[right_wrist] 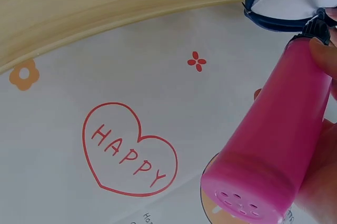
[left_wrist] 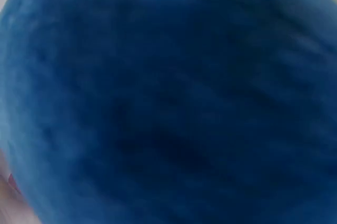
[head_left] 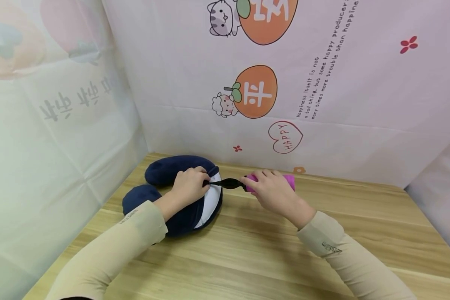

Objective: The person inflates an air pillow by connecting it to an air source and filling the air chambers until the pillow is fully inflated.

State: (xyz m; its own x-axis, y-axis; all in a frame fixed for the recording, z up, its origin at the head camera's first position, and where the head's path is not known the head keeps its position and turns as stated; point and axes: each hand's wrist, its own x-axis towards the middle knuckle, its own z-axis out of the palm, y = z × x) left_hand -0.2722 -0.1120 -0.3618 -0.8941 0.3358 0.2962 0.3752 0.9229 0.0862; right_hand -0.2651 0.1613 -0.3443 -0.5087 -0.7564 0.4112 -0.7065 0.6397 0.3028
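Observation:
A navy neck pillow [head_left: 174, 164] with a white panel [head_left: 210, 202] lies at the left of the wooden table, its two ends toward the left. My left hand [head_left: 187, 185] is over the pillow, fingers curled at a black end piece by the white panel. From there a thin black strap-like part [head_left: 230, 183] runs across to a pink tapered cylinder [right_wrist: 263, 129]. My right hand [head_left: 271, 191] grips this cylinder near its black ribbed collar [right_wrist: 316, 28]; its wide end has small holes. Blue plush fabric [left_wrist: 168, 98] fills the left wrist view, hiding the left fingers.
The wooden table [head_left: 262, 254] stretches to the front and right. A white printed cloth [head_left: 183, 83] stands along its back edge, and another cloth wall [head_left: 60, 158] closes off the left side.

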